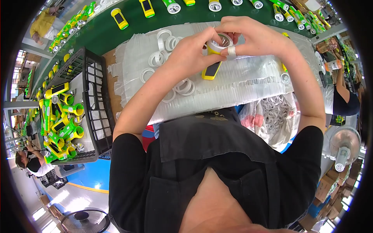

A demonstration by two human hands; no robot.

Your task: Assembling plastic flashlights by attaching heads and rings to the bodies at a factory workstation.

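While both hands close around its head, the yellow flashlight [213, 66] stands between them, its body hanging below the palms. The left hand [190, 52] cups the head from its side; the right hand [252, 37], one finger taped, pinches the white ring [223, 40] at the lens rim. It looks light, stiff, smooth plastic, best held by the body, not the lens. Loose white rings [182, 86] lie on the clear plastic sheet [248, 79] below the wrists; more flashlights [120, 18] line the green belt [105, 33] beyond
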